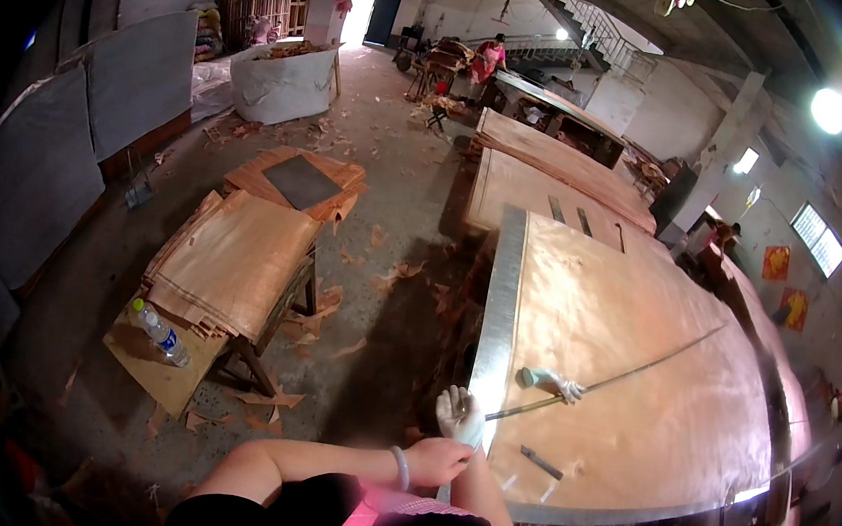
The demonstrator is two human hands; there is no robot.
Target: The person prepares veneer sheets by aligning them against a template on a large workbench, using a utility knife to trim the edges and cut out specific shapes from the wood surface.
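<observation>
My left hand [429, 461], bare with a bracelet at the wrist, pinches the cuff of a pale glove [469, 431] worn on my right hand [458, 412]. The gloved fingers are curled, with nothing visible in them. Beside them a long thin rod [637, 367] lies across pale wood veneer [639, 292] on a metal-edged worktable [494, 310]. A loose glove [564, 384] with a greenish cuff touches the rod, and a short dark bar [541, 462] lies nearer me.
Stacked veneer [231, 261] and a plastic bottle [164, 336] stand on a low bench at left, amid floor scraps [317, 309]. Grey panels [136, 88] line the left side. More veneer stacks [558, 180] extend ahead. A person in pink [487, 60] works far off; another [724, 234] is at right.
</observation>
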